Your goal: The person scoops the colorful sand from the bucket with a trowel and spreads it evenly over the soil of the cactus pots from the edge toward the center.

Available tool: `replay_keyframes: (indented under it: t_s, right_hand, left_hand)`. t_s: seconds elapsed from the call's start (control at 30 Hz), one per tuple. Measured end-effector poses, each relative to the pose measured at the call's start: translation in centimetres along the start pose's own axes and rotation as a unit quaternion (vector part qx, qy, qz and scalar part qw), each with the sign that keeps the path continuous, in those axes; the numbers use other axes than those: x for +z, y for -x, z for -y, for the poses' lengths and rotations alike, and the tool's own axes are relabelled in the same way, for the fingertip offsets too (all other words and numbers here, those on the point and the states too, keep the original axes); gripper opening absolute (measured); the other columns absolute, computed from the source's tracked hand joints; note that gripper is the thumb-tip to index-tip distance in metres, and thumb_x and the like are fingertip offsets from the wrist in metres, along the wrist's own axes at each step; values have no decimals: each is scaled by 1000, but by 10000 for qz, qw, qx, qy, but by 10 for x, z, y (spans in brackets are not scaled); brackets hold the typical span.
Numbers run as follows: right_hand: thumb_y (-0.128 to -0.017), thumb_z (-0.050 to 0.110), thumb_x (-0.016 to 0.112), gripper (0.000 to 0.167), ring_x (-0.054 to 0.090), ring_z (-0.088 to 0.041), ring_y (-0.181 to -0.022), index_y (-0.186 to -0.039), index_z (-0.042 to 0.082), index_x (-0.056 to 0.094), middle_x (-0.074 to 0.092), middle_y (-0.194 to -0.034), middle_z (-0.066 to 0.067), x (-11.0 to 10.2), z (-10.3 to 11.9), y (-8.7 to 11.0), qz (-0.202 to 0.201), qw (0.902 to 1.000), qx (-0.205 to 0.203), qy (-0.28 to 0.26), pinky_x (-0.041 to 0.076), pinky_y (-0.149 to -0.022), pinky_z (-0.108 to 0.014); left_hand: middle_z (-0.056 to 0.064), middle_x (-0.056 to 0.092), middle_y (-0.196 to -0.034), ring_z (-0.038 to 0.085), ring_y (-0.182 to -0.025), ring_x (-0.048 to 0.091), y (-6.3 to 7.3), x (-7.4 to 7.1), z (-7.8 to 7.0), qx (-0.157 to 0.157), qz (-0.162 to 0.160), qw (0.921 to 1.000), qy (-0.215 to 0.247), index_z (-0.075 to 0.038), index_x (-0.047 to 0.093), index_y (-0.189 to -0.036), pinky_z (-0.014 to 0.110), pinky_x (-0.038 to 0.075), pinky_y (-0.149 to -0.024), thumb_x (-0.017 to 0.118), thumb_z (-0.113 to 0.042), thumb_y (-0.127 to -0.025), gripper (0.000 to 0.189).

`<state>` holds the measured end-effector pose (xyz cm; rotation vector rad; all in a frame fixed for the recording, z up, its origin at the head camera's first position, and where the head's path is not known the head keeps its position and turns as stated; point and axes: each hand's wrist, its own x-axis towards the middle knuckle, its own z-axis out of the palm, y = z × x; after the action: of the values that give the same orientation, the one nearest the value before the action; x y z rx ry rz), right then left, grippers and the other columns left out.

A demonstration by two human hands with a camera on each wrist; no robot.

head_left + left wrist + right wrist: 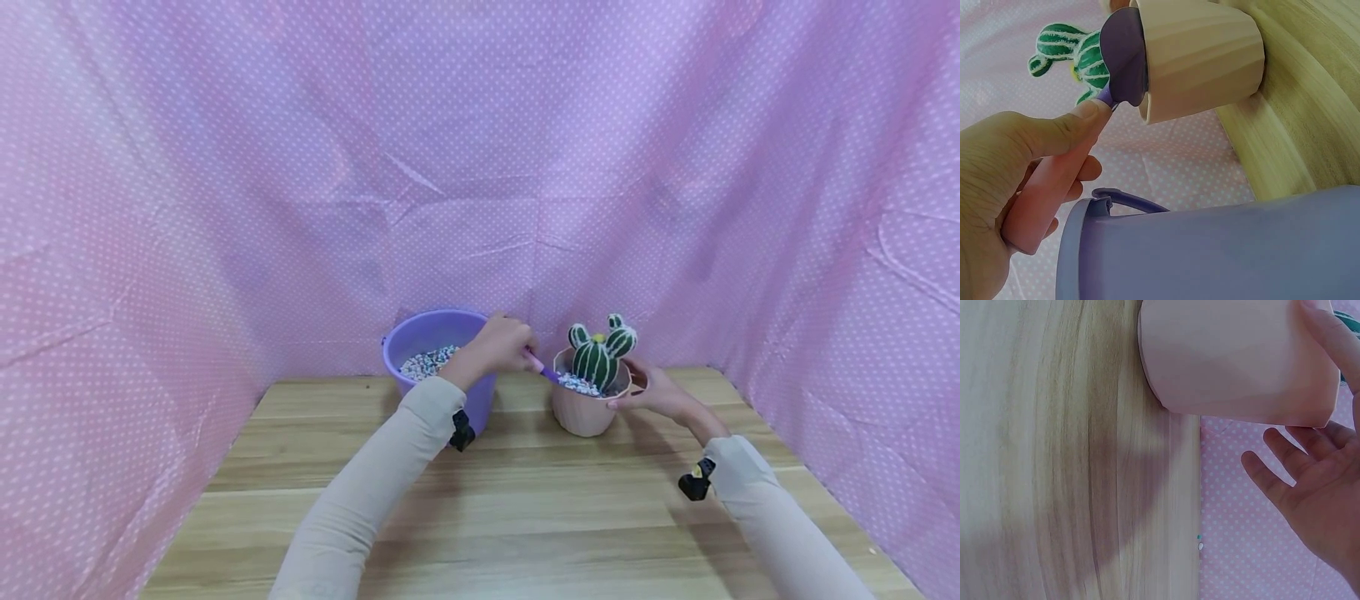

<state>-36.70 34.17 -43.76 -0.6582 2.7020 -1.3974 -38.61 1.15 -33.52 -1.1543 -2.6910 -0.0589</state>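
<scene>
My left hand (506, 343) grips the pink handle of a small trowel (1050, 197). Its purple blade (1124, 56) tips over the rim of a pale pink flower pot (579, 418), face toward the opening. Inside the pot stands a green and white cactus (596, 367), with white and blue pebbles (577, 383) at its base. On the pot's right side, my right hand (658, 395) holds it near the rim, thumb on the front wall and fingers around the back; the lower fingers spread away from the wall in the right wrist view.
A purple bucket (415, 335) holding multicoloured pebbles (426, 365) stands left of the pot, partly behind my left forearm. Both stand on a wood-grain table (525, 517). Pink dotted cloth (465, 167) hangs close behind and along both sides.
</scene>
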Motion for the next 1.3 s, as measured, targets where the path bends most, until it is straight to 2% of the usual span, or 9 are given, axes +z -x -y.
replay_keyframes:
  t_s: [0.37,0.67,0.83,1.0,1.17,1.3]
  right_hand:
    - [-84,14,84,97,37,-55,-143,-157,-7,25,35,-157,-34,2,4,-4,-59,10000,6,45,34,-115,-62]
    - [-84,16,84,98,36,-55,-143,-157,-8,24,35,-157,-34,5,7,-3,-104,9999,43,38,34,-115,-60]
    - [-84,16,83,98,35,-54,-144,-158,-6,22,33,-158,-34,2,3,-2,86,9997,124,-188,32,-116,-61]
    - [-87,11,79,97,22,-55,-149,-159,-6,17,25,-162,-34,-6,-5,-3,442,9967,186,-656,21,-119,-64]
    - [-88,7,76,97,15,-52,-152,-160,-5,11,20,-165,-32,-9,-10,-6,748,9918,169,-1022,15,-121,-63]
    - [-88,5,75,97,11,-49,-154,-161,-2,11,17,-166,-28,-8,-12,-9,818,9885,128,-1264,12,-122,-63]
  left_hand:
    - [-11,78,-87,9,-79,64,0,-8,1,-18,16,10000,-3,-25,82,-92,39,47,-91,78,-44,-88,20]
    - [-10,78,-87,9,-80,63,2,-11,0,-64,86,9999,-26,-24,82,-90,43,46,-97,78,-44,-88,20]
    - [-10,78,-86,10,-80,64,3,-9,-2,-83,73,9999,-38,-24,82,-89,44,46,-98,79,-43,-88,20]
    - [-9,78,-87,12,-82,67,3,-6,-4,4,23,10000,-50,-23,82,-89,47,47,-100,79,-44,-88,21]
    - [-9,79,-88,13,-84,68,3,-5,-5,18,65,9999,-91,-23,82,-90,47,48,-101,78,-45,-88,23]
    - [-9,78,-90,13,-85,67,4,-5,-5,-60,110,9999,-45,-23,82,-91,45,48,-100,78,-44,-89,22]
